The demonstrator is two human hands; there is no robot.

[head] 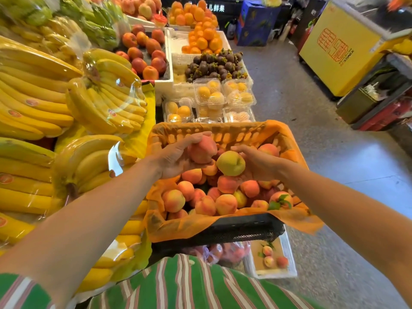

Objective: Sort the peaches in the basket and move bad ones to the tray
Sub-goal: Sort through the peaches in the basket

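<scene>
A black basket (245, 230) lined with orange plastic holds several peaches (223, 197). Above its far half, my left hand (176, 157) grips a pink-red peach (201, 150). My right hand (258, 163) holds a yellow-green peach (230, 163) right beside it. Below the basket at lower right stands a white foam tray (287, 255) with a brown bottom. Three small peaches (273, 258) lie in the tray.
Wrapped banana bunches (66, 112) fill the stand at left. Beyond the basket sit clear boxes of yellow fruit (214, 99), mangosteens (214, 63), oranges and nectarines. Grey floor lies to the right, with a yellow freezer (343, 52) at the far right.
</scene>
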